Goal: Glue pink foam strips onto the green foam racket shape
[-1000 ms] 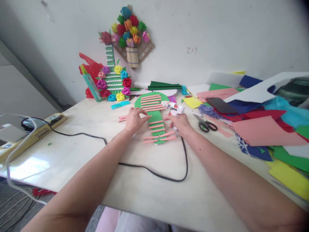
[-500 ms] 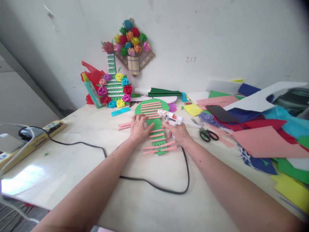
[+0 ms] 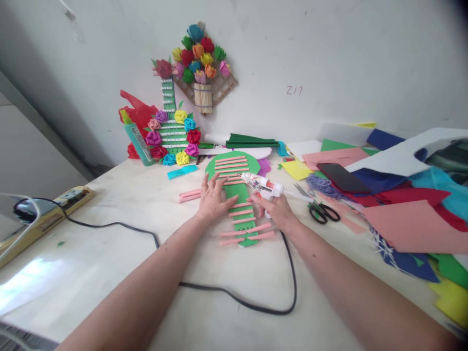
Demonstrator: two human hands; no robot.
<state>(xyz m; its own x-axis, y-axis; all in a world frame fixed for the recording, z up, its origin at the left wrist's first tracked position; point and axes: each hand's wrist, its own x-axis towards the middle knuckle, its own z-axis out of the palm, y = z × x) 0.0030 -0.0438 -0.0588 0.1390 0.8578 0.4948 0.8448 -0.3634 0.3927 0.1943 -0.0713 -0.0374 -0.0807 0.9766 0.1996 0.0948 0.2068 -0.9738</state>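
Observation:
A green guitar-shaped paper cutout (image 3: 237,194) lies on the table with several pink paper strips (image 3: 231,166) across its body and neck. My left hand (image 3: 215,197) rests at its left edge, fingers spread and thumb on the neck. In my right hand (image 3: 275,209) is a white hot glue gun (image 3: 261,184), fingers wrapped round its handle. The nozzle points left, just over the lower strips on the round body. Loose pink rolled strips (image 3: 189,195) lie to the left of my left hand.
A black cord (image 3: 234,295) loops across the front. Scissors (image 3: 321,213), a phone (image 3: 341,177) and coloured paper sheets (image 3: 413,224) spread on the right. Behind stand a flower-decorated paper guitar (image 3: 173,131) and a glue bottle (image 3: 138,141). A power strip (image 3: 69,204) is at left.
The view has shifted slightly, so things sit a little differently in the picture. Both hands stay about the same place on the cutout, and the glue gun remains in my right hand.

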